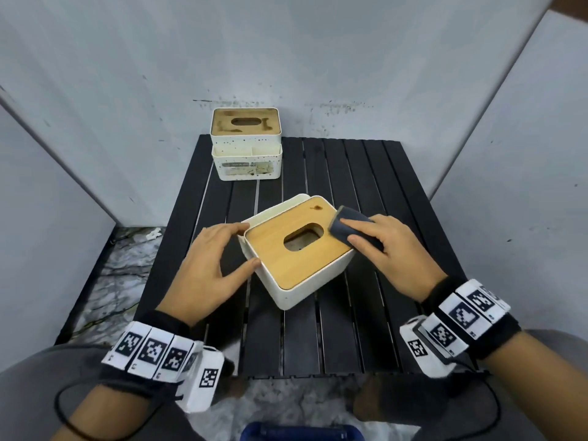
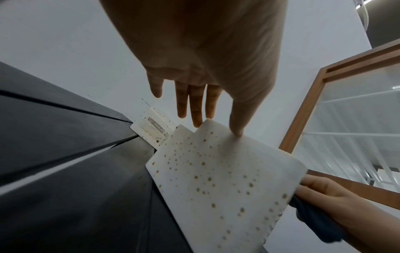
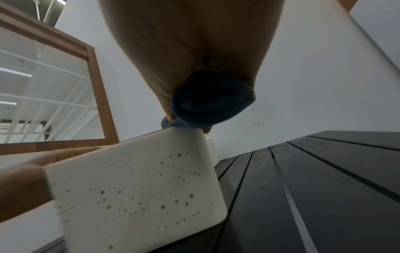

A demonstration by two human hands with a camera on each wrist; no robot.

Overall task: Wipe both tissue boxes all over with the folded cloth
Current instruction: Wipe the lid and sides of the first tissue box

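Note:
A white speckled tissue box (image 1: 299,249) with a wooden lid stands askew mid-table; a small brown stain (image 1: 315,207) marks the lid's far corner. My left hand (image 1: 246,246) braces the box's left corner with straight fingers and thumb, its thumb (image 2: 237,130) on the box's (image 2: 216,179) upper edge. My right hand (image 1: 349,231) grips the folded dark blue-grey cloth (image 1: 338,232) and presses it on the lid's right edge. The right wrist view has the cloth (image 3: 207,102) bunched under the palm above the box's side (image 3: 140,188). The second tissue box (image 1: 245,144), with a front compartment, stands at the back left.
The black slatted table (image 1: 350,313) has bare slats in front of and to the right of the near box. White panels close in the back and both sides. Marble floor (image 1: 121,265) shows on the left, and a blue object (image 1: 302,434) lies below the front edge.

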